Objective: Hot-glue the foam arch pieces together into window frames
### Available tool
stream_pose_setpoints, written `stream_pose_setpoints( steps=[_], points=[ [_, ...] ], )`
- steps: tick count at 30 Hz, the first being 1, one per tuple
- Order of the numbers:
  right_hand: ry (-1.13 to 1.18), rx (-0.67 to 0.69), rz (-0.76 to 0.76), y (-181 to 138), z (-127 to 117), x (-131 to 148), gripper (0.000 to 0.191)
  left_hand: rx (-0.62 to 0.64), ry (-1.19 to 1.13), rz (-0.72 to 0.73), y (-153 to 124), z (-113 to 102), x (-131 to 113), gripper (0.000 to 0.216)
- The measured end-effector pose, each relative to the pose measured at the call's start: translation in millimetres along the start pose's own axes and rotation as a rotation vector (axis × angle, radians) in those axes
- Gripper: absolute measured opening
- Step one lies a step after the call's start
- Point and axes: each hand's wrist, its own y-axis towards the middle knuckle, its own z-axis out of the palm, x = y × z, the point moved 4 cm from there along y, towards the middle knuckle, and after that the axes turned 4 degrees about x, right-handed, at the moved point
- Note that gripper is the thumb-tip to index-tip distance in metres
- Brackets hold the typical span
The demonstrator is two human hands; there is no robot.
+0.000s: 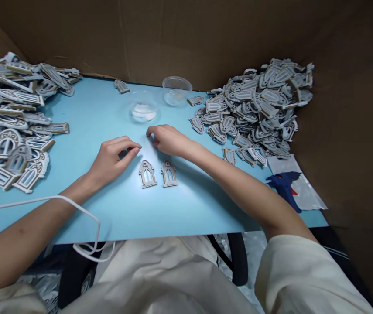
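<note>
Two small grey arched window-shaped cutouts lie side by side on the light blue table [179, 205], the left cutout [147, 173] and the right cutout [169, 173], just in front of my hands. My left hand [112, 157] rests on the table with fingers curled, its fingertips close to the left cutout. My right hand [166, 138] lies palm down a little farther back, fingers bent toward my left hand. Whether either hand pinches something small I cannot tell.
A big heap of the same cutouts [258, 104] fills the right back corner, another heap [12, 117] the left. Two clear plastic cups stand at the back, one [143, 111] with white material, one [176, 89] behind. A blue glue gun [286, 183] lies at right. Cardboard walls surround the table.
</note>
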Motion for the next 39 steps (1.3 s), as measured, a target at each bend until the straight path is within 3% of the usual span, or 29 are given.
stream_pose_setpoints(
  steps=[5, 8, 12, 18, 23, 27, 31, 39],
  points=[
    [-0.103, -0.016, 0.008, -14, -4, -7, 0.039, -0.001, -0.011, -0.021, 0, 4, -1, 0.026],
    [-0.038, -0.055, -0.005, -18, -5, -11, 0.035, -0.042, -0.015, -0.035, 0, 6, 0, 0.027],
    [0.012, -0.088, -0.027, -10, -1, -14, 0.062, -0.05, -0.016, -0.082, 1, 10, 3, 0.025],
    [0.12, -0.037, -0.051, 6, -4, -16, 0.037, -0.035, -0.029, -0.121, 3, 9, 9, 0.025],
    [0.062, 0.043, -0.063, 11, -14, -6, 0.022, -0.044, -0.033, -0.125, 4, 6, 14, 0.025],
    [-0.034, 0.011, -0.007, 16, -19, 7, 0.044, -0.058, -0.035, -0.112, 4, 4, 17, 0.026],
    [-0.118, -0.015, 0.087, 19, -16, 16, 0.029, -0.06, -0.042, -0.104, 3, 4, 19, 0.027],
    [-0.198, -0.051, 0.169, 16, -13, 30, 0.036, -0.055, -0.046, -0.079, 4, 7, 20, 0.025]
  ],
)
